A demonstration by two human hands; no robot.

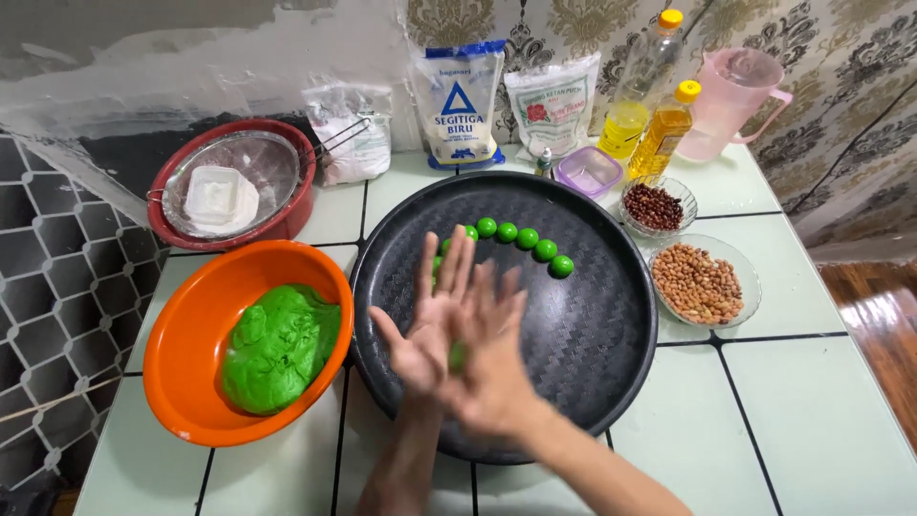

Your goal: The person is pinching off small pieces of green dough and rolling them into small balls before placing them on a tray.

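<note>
Head view: a small lump of green dough (458,356) is being rolled between two flat palms, just above the near part of the black tray (611,325). The left hand (427,320) is under and the right hand (492,349) is laid across it; the fingers of both are spread wide, not curled, so the lump is pressed between the palms and not gripped by fingers. Only a small bit of the lump can be seen between them. The step in hand seems to be the shaping of one more ball. For the next move, the lump would likely need to be round and smooth, and a free spot would be needed at an end of the row of balls (516,239). Five balls can be counted clearly in that curved row at the far side of the tray; one or two more may be hidden behind the fingers, so the full count cannot be told. Left of the tray, one orange bowl (191,401) is seen, with one big heap of dough (279,349) in it. Right of the tray, two glass dishes are seen: one with peanuts (697,284) and one with dark beans (654,206). Behind the tray, two oil bottles (659,141) are stood, and three bags (457,96), one pink jug (731,91), one small purple tub (587,170) and one red bowl (272,225) with a sieve on it.
</note>
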